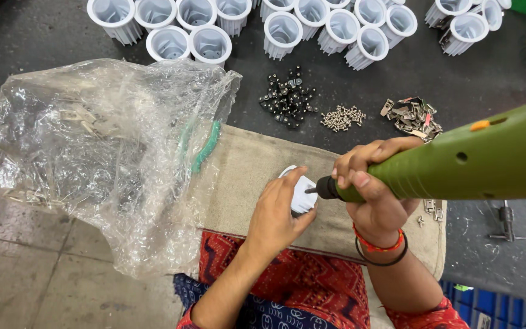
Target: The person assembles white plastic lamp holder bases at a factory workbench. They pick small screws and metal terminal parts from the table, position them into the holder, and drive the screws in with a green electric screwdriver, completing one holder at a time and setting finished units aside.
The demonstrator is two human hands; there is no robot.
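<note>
My left hand (pixel 277 214) grips a small white ribbed plastic housing (pixel 302 190) on a beige cloth pad (pixel 245 176). My right hand (pixel 375 183) is wrapped around the nose of a green electric screwdriver (pixel 458 161), whose body runs off to the right. The dark bit of the screwdriver touches the side of the white housing. Most of the housing is hidden under my left fingers.
A large crumpled clear plastic bag (pixel 105 152) lies at the left. Several white ribbed housings (pixel 287 24) stand along the far edge. Piles of black parts (pixel 287 99), small screws (pixel 342 117) and metal clips (pixel 414 116) lie on the dark table. A metal tool (pixel 506 220) rests at right.
</note>
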